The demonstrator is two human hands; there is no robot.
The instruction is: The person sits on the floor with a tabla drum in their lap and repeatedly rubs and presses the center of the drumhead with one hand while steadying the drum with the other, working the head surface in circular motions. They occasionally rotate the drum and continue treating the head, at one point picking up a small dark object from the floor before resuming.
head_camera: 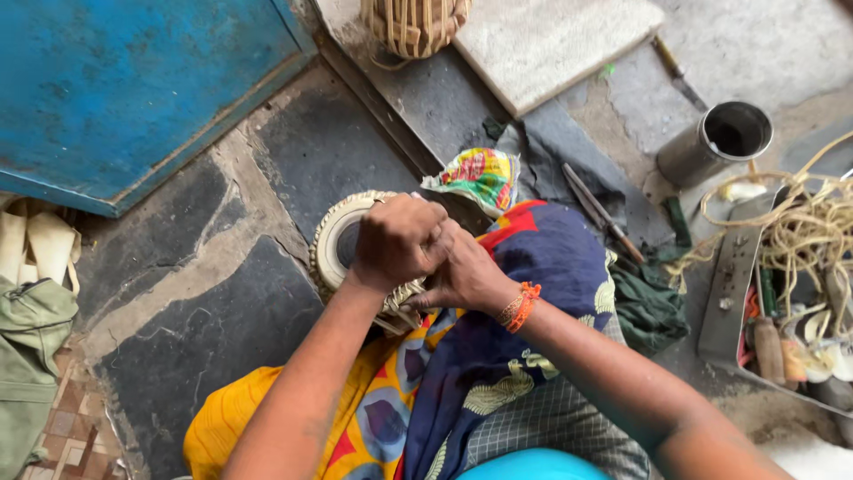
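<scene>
Drum (pixel 342 244) lies on its side in the person's lap, round pale face with a dark spot turned up and to the left. Both hands sit right on its far edge. The left hand (pixel 395 240) is a tight fist on top of the drum, gripping something I cannot make out. The right hand (pixel 466 276) is curled close under it, touching the left hand and the drum side; what it holds is hidden. An orange bracelet (pixel 520 307) is on the right wrist.

A big blue door (pixel 133 89) lies flat at the top left on the dark stone floor (pixel 222 329). At the right, a grey metal tray (pixel 729 284) holds a messy pile of pale cord (pixel 800 231) and small tools. Above it a round metal cup (pixel 720 142) lies tipped, dark inside. A second drum (pixel 413 25) with pale straps stands at the top
</scene>
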